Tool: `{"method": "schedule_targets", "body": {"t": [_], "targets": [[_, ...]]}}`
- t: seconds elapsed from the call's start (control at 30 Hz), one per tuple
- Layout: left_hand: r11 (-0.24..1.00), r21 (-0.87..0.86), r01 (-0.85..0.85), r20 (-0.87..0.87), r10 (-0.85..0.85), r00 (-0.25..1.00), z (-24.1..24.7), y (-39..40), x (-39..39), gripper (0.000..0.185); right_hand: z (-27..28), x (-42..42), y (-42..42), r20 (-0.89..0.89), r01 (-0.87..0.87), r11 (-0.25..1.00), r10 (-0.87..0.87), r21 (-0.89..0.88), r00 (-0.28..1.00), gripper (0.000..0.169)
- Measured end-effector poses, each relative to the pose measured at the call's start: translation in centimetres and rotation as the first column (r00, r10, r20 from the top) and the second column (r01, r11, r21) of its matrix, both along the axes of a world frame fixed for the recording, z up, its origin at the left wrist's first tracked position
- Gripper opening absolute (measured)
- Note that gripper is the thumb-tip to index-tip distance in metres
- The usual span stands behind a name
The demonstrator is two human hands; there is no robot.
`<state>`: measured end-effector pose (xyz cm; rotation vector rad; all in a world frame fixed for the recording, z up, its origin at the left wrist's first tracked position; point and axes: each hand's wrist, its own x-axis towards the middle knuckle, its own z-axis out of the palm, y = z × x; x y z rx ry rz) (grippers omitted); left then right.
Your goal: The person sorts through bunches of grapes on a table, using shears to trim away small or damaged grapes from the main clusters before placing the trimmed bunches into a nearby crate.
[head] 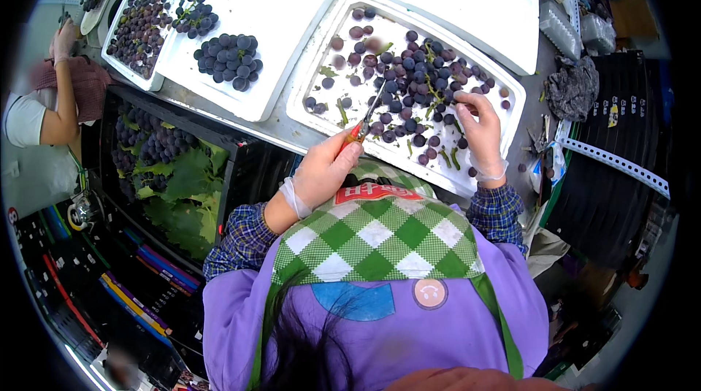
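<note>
My left hand (334,164), in a thin clear glove, grips red-handled snips (357,132) with slim metal blades pointing up over the grapes. A bunch of dark grapes (419,70) lies in a white foam tray (323,122), with loose grapes and cut green stem pieces around it. My right hand (482,125), also gloved, is at the bunch's right side. Its thumb and forefinger are curled close together beside the grapes; whether they pinch a stem or grape cannot be made out.
Left of the tray, a white foam lid (263,13) bears two grape bunches (229,61). Farther left stands a smaller foam box of loose grapes (139,35). Below is a black crate (233,183) of grapes and leaves. A co-worker's arm (65,101) shows far left; stacked black crates (619,172) stand right.
</note>
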<state>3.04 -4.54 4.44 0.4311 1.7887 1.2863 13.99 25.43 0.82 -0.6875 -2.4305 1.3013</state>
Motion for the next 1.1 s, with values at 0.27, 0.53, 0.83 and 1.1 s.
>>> {"method": "schedule_targets", "body": {"t": [0.27,0.53,0.83,1.1], "targets": [[0.976,-0.172,0.136,-0.277,-0.181,0.944,0.6,3.8,1.7,0.037,-1.6,-0.5,-0.2,0.048,-0.015,0.971,0.004,0.237,0.999,0.019],[0.992,-0.096,0.082,0.51,-0.022,0.86,-1.4,8.2,1.2,0.045,-2.7,-0.1,0.5,0.029,0.044,0.991,-0.048,0.124,0.998,0.022],[0.999,-0.045,-0.012,0.636,0.037,0.771,-1.6,10.4,2.5,0.05,-4.3,0.5,1.5,-0.014,0.003,0.998,-0.002,0.07,1.0,0.027],[0.996,-0.007,-0.086,0.664,0.069,0.745,-1.4,11.0,3.0,0.052,-4.0,-0.4,2.2,-0.032,-0.055,0.993,0.059,0.106,0.998,0.029]]}}
